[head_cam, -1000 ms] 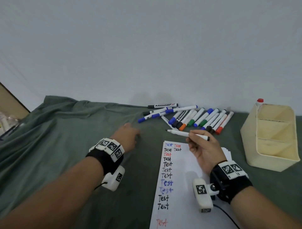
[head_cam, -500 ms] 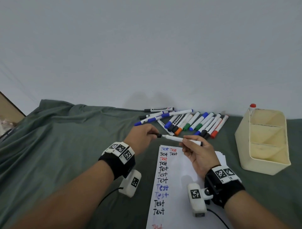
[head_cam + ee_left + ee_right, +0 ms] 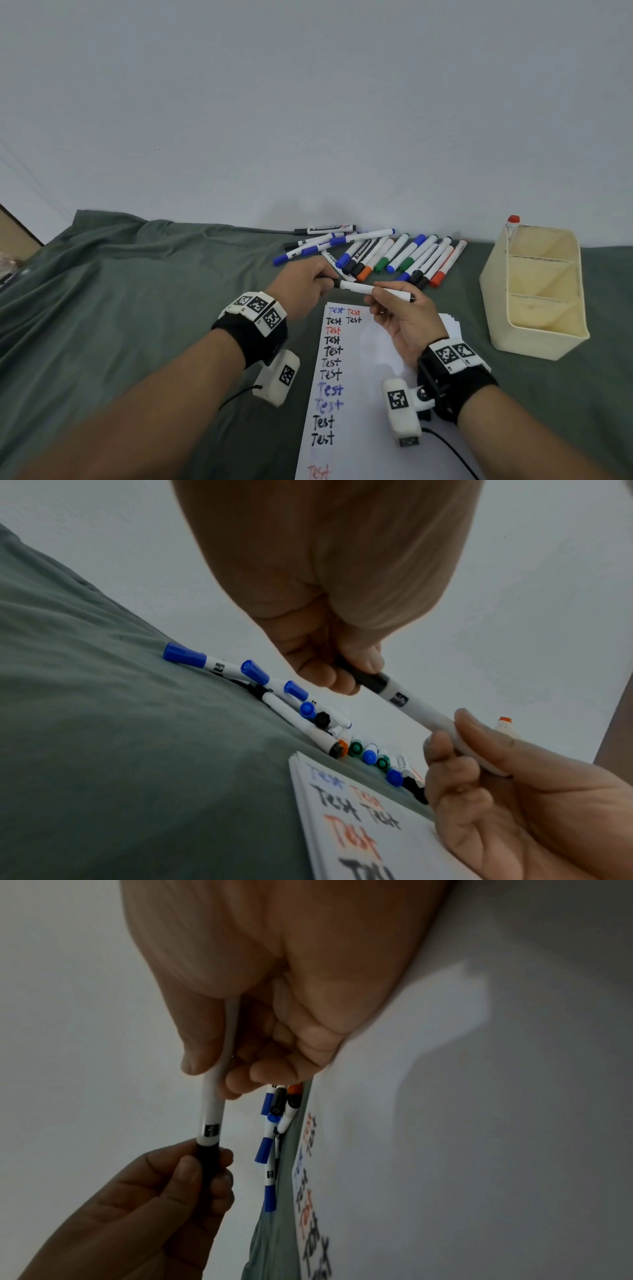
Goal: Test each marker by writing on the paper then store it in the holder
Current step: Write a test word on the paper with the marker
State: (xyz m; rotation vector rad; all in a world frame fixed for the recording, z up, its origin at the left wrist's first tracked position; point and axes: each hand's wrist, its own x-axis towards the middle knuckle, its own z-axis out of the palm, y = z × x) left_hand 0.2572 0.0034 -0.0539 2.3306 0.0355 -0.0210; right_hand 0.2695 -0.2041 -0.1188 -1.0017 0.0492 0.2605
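A white marker [image 3: 363, 288] [image 3: 416, 710] [image 3: 211, 1115] with a black cap is held level just above the top of the paper [image 3: 363, 394]. My right hand [image 3: 387, 301] pinches its barrel. My left hand [image 3: 317, 279] grips the black cap [image 3: 371, 681] [image 3: 207, 1156] at the marker's left end, and the cap sits on the barrel. The paper carries a column of "Test" words in black, red and blue. A pile of capped markers [image 3: 394, 255] lies behind the hands. The cream holder [image 3: 534, 318] stands at the right with one red-capped marker [image 3: 512, 222] in its far corner.
A grey-green cloth [image 3: 137, 308] covers the table, bunched in folds at the left. A pale wall rises just behind the marker pile. More sheets lie fanned under the top paper at its right edge [image 3: 450, 323]. Wrist camera cables trail near the table's front edge.
My left hand has moved right from the cloth to the marker's end, where the cap now sits over the tip that was bare. The right hand stayed put, holding the barrel.
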